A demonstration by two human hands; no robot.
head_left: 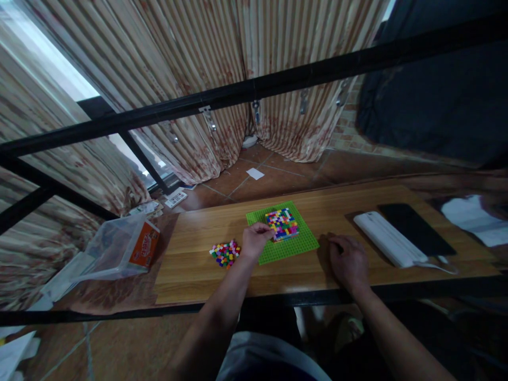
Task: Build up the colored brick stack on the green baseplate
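Note:
A green baseplate (296, 247) lies on the wooden table (190, 275) with a patch of many-coloured small bricks (281, 223) built on its far half. My left hand (256, 239) is at the plate's left edge, fingers pinched together next to the brick patch; what they hold is too small to make out. A loose heap of coloured bricks (225, 253) lies on the table just left of that hand. My right hand (349, 260) rests on the table to the right of the plate, fingers curled down loosely, holding nothing that I can see.
A white oblong device (387, 238) with a cable and a dark phone (416, 227) lie at the table's right. A clear plastic box with an orange label (119, 248) lies tipped at the left end. A black metal bar (254, 90) crosses above.

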